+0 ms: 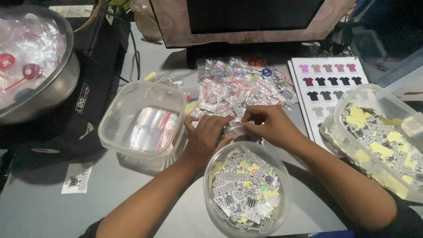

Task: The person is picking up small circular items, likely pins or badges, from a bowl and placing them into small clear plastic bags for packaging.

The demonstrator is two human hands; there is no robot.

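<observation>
Two hands, left hand [206, 134] and right hand [269, 125], pinched together on a small clear bag [235, 128] over the bench [44, 207], just beyond the round tub of stickers [246, 189]. Risk: slick bag could slip into that tub. Bagged pile [240, 86] far centre; shirt colour chart [328, 83] right; sticker bin [379, 141] far right; clear tub of empty bags [145, 119] left.

A small clear plastic bag [236, 128], crinkled and glossy, is pinched between both hands just above the rim of a round clear tub [210, 176] heaped with black, white and yellow stickers [246, 194].
</observation>
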